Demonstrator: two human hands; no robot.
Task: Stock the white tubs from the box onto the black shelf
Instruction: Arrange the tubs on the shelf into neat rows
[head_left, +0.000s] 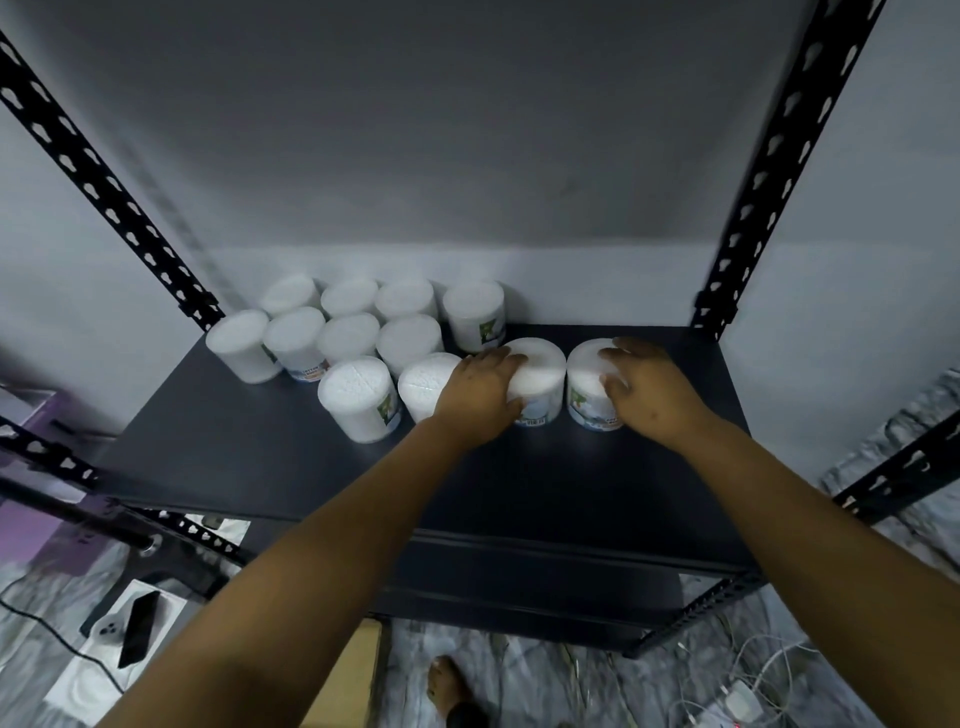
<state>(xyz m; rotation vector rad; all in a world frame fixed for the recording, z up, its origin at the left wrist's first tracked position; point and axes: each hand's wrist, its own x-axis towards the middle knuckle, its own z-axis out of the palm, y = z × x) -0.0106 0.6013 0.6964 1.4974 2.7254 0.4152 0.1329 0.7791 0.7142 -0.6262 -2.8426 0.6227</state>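
Two white tubs on black shelf (519, 488), front row. Left hand (480, 395) grip curled round left tub (540, 379); right hand (649, 395) grip curled round right tub (587, 384). Risk: the left knuckles touch the neighbour tub (423, 382); sliding left could nudge that tub and the front-left tub (358, 397) beyond it off line.

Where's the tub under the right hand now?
In the head view, that tub stands on the black shelf, rightmost in the front row, beside the tub the left hand grips.
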